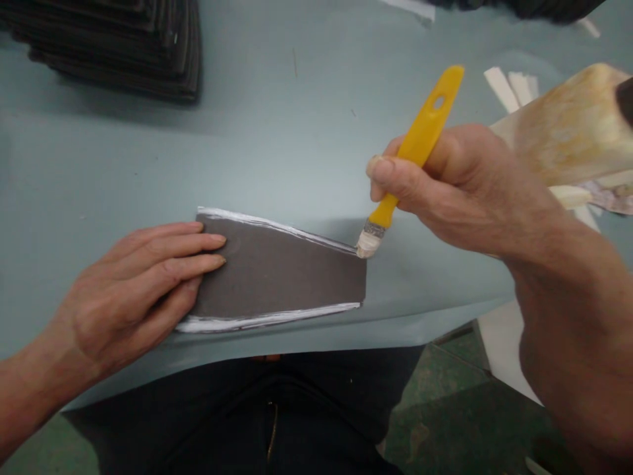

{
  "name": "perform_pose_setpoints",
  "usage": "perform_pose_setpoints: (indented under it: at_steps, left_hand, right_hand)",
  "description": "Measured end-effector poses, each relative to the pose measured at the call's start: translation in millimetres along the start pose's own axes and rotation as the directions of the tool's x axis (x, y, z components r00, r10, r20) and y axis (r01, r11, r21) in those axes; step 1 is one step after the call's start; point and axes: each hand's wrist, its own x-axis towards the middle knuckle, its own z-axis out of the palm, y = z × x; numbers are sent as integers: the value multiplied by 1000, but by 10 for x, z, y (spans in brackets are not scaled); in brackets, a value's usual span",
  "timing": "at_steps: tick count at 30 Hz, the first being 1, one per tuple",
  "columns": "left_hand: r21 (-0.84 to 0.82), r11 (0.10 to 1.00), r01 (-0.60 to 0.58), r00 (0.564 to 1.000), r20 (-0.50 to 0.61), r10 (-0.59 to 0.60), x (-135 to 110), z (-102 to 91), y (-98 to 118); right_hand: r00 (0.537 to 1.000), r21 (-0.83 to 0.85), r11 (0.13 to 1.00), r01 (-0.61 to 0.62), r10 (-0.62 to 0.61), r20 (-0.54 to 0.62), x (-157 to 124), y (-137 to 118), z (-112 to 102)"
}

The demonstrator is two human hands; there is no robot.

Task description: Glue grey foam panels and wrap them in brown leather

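A dark grey flat piece (287, 274) lies on the pale green table (277, 132), with white glue lines along its top and bottom edges. My left hand (133, 293) lies flat on its left end, fingers stretched out, pressing it down. My right hand (459, 188) is closed on a yellow-handled brush (418, 148). The white bristles touch the piece's upper right corner.
A stack of dark grey pieces (113, 46) sits at the back left. A glue-stained wooden block (568, 125) and white strips (509, 89) lie at the right, behind my right hand. The table's front edge runs just below the piece, above my dark trousers (247, 415).
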Motion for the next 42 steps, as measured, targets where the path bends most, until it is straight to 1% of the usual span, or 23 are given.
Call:
perform_pose_setpoints:
  at_steps: [3, 9, 12, 15, 20, 25, 28, 34, 38, 42]
  left_hand:
    - [-7, 1000, 11, 1000, 1, -11, -11, 13, 7]
    - [-68, 997, 27, 997, -73, -32, -15, 64, 49]
    - [-55, 998, -3, 998, -57, -1, -27, 88, 28]
    - [-47, 999, -21, 998, -52, 18, -40, 100, 13]
    - [-50, 999, -11, 999, -35, 9, -46, 92, 31]
    - [-49, 999, 5, 1000, -27, -6, -43, 93, 42]
    - [-54, 999, 8, 999, -37, -10, -44, 106, 38]
    - [-41, 999, 11, 999, -34, -12, -48, 102, 39]
    - [-41, 999, 19, 999, -26, -20, -44, 92, 50]
    - [-49, 999, 19, 999, -28, -21, -42, 93, 54]
  right_hand:
    - [999, -21, 999, 25, -24, 29, 72, -52, 54]
    - [996, -3, 998, 63, -62, 69, 231, -158, 133]
    - [986, 9, 992, 129, -129, 108, 329, -175, 173]
    - [977, 11, 985, 171, -171, 129, 434, -186, 232]
    - [966, 64, 971, 231, -237, 105, 594, -258, 357]
    - [953, 68, 953, 296, -299, 43, 709, -358, 462]
    - [951, 51, 951, 304, -307, 47, 766, -417, 527]
    - [939, 74, 936, 343, -341, -38, 863, -514, 658]
    - [933, 86, 929, 359, -355, -61, 916, -533, 713]
    - [911, 114, 906, 408, -397, -108, 985, -536, 793]
